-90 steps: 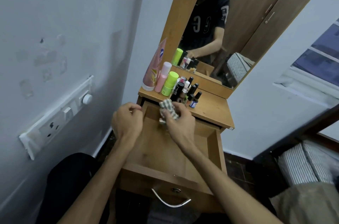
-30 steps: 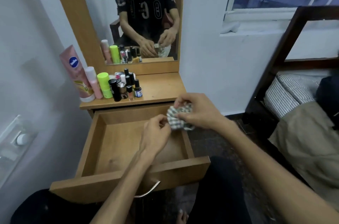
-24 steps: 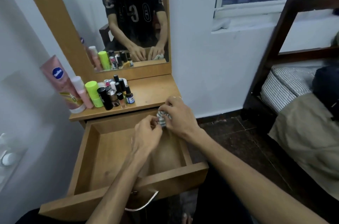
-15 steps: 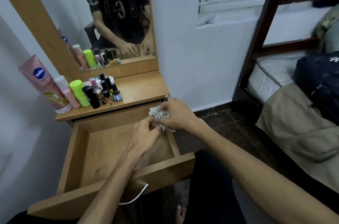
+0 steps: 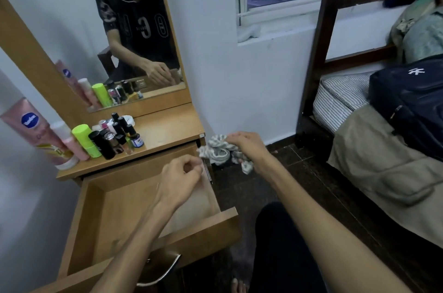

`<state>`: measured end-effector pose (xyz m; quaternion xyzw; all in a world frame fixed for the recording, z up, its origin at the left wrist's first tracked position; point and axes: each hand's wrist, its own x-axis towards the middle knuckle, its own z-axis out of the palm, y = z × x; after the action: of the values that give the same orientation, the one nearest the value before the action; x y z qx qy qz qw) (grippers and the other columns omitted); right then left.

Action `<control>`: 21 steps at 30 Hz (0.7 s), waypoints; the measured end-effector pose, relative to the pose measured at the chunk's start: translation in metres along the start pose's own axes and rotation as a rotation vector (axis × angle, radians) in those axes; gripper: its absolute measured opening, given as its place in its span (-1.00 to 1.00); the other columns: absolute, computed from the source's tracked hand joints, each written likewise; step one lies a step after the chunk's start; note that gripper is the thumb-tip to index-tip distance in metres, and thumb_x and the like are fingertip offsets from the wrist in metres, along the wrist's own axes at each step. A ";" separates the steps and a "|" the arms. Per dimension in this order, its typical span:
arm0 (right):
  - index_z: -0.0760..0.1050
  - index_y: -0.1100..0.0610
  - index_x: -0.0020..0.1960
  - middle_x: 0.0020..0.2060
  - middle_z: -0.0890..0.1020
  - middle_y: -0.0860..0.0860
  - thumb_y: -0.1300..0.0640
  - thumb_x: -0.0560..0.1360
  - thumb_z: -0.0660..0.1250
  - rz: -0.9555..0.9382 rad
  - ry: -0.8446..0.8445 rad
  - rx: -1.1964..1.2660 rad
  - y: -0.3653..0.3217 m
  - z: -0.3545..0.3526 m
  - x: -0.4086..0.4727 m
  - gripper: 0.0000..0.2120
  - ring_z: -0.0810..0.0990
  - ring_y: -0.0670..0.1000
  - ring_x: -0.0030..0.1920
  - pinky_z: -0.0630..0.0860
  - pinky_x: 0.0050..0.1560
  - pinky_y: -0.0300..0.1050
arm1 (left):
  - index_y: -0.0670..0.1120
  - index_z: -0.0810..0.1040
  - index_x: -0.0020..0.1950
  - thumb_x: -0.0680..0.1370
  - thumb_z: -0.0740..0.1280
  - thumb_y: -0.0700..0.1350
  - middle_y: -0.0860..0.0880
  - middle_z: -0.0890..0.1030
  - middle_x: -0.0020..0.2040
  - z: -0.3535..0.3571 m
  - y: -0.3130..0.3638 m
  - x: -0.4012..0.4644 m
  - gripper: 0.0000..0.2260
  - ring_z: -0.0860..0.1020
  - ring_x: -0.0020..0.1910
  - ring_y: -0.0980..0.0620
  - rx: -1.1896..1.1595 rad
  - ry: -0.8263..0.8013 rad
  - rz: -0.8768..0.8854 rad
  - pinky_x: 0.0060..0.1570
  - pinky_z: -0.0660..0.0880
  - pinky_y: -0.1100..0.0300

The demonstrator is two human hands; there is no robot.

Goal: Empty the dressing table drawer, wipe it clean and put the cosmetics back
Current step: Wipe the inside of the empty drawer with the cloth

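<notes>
The wooden drawer (image 5: 79, 218) stands pulled out and holds nothing. My right hand (image 5: 249, 146) grips a crumpled checked cloth (image 5: 219, 151), held over the floor just right of the dressing table (image 5: 167, 129). My left hand (image 5: 181, 178) hovers over the drawer's back right corner, fingers curled with nothing in them. The cosmetics (image 5: 115, 137) stand in a cluster on the left of the tabletop: a pink lotion tube (image 5: 36, 129), a pink bottle, a green bottle (image 5: 86, 139) and several small dark bottles.
A mirror (image 5: 134, 36) rises behind the tabletop. A bed (image 5: 374, 149) with a dark wooden frame, a striped mattress and a dark blue bag (image 5: 412, 105) fills the right side. Dark tiled floor (image 5: 242, 182) lies between table and bed. My knee sits below the drawer's front.
My right hand has carried the cloth out of the drawer and to the right, past the table's edge. My left hand let go of the cloth. My view turned right.
</notes>
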<state>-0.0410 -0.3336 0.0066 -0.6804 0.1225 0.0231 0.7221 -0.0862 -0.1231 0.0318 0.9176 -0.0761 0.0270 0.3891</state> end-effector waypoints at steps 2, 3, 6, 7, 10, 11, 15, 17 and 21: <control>0.66 0.19 -0.04 -0.20 0.69 0.10 0.17 0.49 0.52 0.029 0.106 0.102 0.009 0.013 0.020 -0.90 0.59 0.00 -0.35 0.50 -0.38 -0.17 | 0.04 0.69 0.05 0.57 0.35 -0.14 0.14 0.67 -0.04 0.003 -0.002 0.016 -0.84 0.59 -0.03 0.21 0.013 0.029 0.004 -0.02 0.52 0.18; 0.66 0.18 0.00 -0.13 0.71 0.10 0.15 0.48 0.52 0.046 0.122 0.105 0.014 0.020 0.028 -0.86 0.63 0.02 -0.27 0.52 -0.36 -0.16 | 0.04 0.69 0.06 0.57 0.34 -0.13 0.14 0.67 -0.03 0.005 -0.003 0.024 -0.84 0.59 -0.02 0.19 0.026 0.033 -0.003 0.02 0.52 0.15; 0.63 0.09 0.01 -0.07 0.68 0.06 0.06 0.57 0.43 0.111 -0.025 -0.048 0.036 0.045 0.040 -0.90 0.63 -0.01 -0.17 0.53 -0.28 -0.18 | 0.05 0.68 0.05 0.56 0.34 -0.11 0.12 0.67 -0.02 0.012 -0.008 0.038 -0.85 0.60 0.01 0.10 0.068 0.010 -0.044 0.07 0.54 0.10; 0.64 0.07 0.05 -0.06 0.66 0.04 0.02 0.62 0.36 0.117 -0.100 -0.115 0.042 0.053 0.042 -0.85 0.62 0.00 -0.13 0.52 -0.24 -0.17 | 0.03 0.69 0.05 0.56 0.35 -0.11 0.09 0.67 0.00 0.015 -0.010 0.040 -0.85 0.61 0.02 0.07 0.077 0.001 -0.048 0.10 0.55 0.08; 0.60 0.12 0.28 0.06 0.65 0.04 -0.02 0.71 0.16 0.071 -0.192 -0.242 0.050 0.066 0.042 -0.66 0.60 0.05 0.10 0.53 0.08 -0.06 | -0.01 0.69 0.08 0.55 0.36 -0.12 0.04 0.64 0.07 0.023 -0.014 0.041 -0.84 0.61 0.02 0.06 0.083 0.012 -0.033 0.14 0.55 0.04; 0.59 0.13 0.26 0.05 0.64 0.04 -0.01 0.72 0.13 0.054 -0.216 -0.292 0.050 0.065 0.042 -0.66 0.59 0.05 0.10 0.49 0.10 -0.05 | -0.02 0.68 0.09 0.55 0.37 -0.13 0.03 0.62 0.08 0.024 -0.015 0.040 -0.84 0.61 0.02 0.06 0.083 0.016 -0.026 0.14 0.55 0.05; 0.45 0.07 -0.15 -0.24 0.51 -0.01 -0.03 0.71 0.17 0.123 -0.341 -0.435 0.059 0.051 0.024 -0.69 0.48 -0.05 -0.23 0.47 -0.10 -0.16 | -0.03 0.67 0.05 0.55 0.37 -0.15 0.03 0.58 0.10 0.030 -0.015 0.030 -0.87 0.59 0.02 0.05 0.078 0.022 -0.017 0.12 0.55 0.05; 0.29 0.04 -0.17 -0.18 0.37 0.00 -0.10 0.59 0.24 0.209 -0.431 -0.518 0.074 0.040 0.011 -0.72 0.38 -0.08 -0.25 0.39 -0.22 -0.24 | 0.00 0.66 0.02 0.55 0.36 -0.16 0.05 0.57 0.10 0.029 -0.012 0.026 -0.89 0.60 0.04 0.05 0.067 0.024 -0.018 0.14 0.55 0.03; 0.22 0.02 -0.24 -0.30 0.40 0.01 -0.13 0.40 0.23 0.381 -0.563 -0.617 0.076 0.017 -0.025 -0.73 0.41 -0.02 -0.35 0.47 -0.27 -0.07 | -0.06 0.65 0.10 0.55 0.34 -0.17 0.00 0.56 0.20 0.028 -0.007 0.018 -0.83 0.57 0.13 0.02 0.061 -0.027 -0.022 0.18 0.51 0.07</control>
<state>-0.0780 -0.3082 -0.0619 -0.7962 0.0318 0.3750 0.4737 -0.0674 -0.1402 0.0093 0.9301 -0.0707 0.0125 0.3603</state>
